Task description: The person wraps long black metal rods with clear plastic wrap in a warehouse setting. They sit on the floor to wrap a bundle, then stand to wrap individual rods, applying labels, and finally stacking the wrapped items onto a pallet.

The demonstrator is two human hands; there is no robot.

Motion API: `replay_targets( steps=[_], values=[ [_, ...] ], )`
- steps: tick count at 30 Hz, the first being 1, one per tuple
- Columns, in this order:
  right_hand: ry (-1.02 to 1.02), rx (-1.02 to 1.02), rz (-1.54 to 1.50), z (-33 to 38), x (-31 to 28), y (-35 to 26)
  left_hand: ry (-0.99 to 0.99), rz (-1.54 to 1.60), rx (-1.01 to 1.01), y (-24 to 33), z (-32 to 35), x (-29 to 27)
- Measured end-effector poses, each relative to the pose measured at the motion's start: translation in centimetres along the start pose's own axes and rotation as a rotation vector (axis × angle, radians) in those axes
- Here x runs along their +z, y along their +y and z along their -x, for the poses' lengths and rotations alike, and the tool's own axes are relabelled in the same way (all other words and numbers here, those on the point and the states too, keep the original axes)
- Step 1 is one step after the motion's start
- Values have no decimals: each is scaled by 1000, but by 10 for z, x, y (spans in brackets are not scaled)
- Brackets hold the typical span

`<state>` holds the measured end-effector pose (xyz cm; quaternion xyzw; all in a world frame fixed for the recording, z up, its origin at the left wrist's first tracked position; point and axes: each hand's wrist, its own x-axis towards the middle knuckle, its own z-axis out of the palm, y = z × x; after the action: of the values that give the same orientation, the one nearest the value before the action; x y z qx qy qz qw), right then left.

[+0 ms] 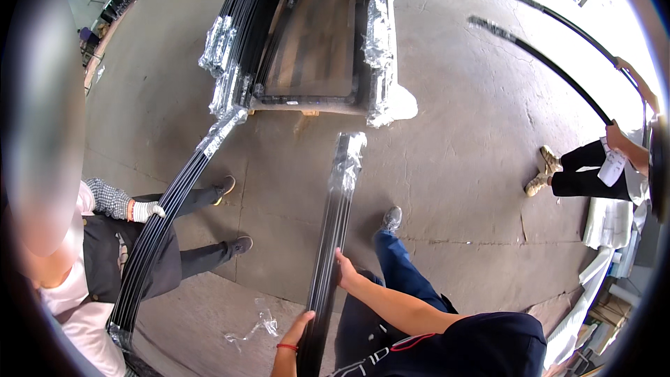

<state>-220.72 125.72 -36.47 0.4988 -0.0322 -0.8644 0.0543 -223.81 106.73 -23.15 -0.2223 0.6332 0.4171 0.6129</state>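
A long bundle of black strips (333,220) slants away from me, its far end wrapped in clear plastic film (347,160). Near the lower edge, my left hand (299,329), with a red band at the wrist, is closed on the bundle's left side. Further along, my right hand (344,270) grips its right side, thumb up along the edge. The fingers under the bundle are hidden. Beyond the film-wrapped end stands a pallet load (314,49) with similar black strips stacked along its left and right sides, their ends wrapped in film.
At left, a co-worker with a gloved hand (148,211) holds another bundle of black strips (183,185). At right, another person carries long dark strips (558,70). Scrap film (264,322) lies on the floor. White rolls (608,222) and boxes line the right edge.
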Motion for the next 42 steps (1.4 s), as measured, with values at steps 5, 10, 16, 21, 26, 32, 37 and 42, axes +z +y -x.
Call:
replay_targets(
  steps=[5, 10, 16, 21, 26, 32, 37, 42],
  values=[
    [-13, -19, 290, 65, 62, -86, 47, 112, -164, 99, 56, 50],
    [-293, -39, 387, 120, 108, -170, -48, 160, -112, 190, 112, 98],
    [-490, -152, 559, 159, 204, -274, -150, 111, 33, 281, 104, 101],
    [-397, -255, 583, 133, 276, -386, -143, 82, 147, 388, 46, 143],
    [-204, -379, 798, 118, 337, -514, -373, 160, 270, 499, -37, 217],
    [-137, -451, 607, 55, 363, -660, -529, 169, 379, 623, -113, 307],
    [-158, -517, 630, 54, 403, -752, -559, 215, 382, 707, -157, 361],
    [-44, -442, 649, 14, 429, -819, -520, 343, 247, 763, -198, 386]
  ],
)
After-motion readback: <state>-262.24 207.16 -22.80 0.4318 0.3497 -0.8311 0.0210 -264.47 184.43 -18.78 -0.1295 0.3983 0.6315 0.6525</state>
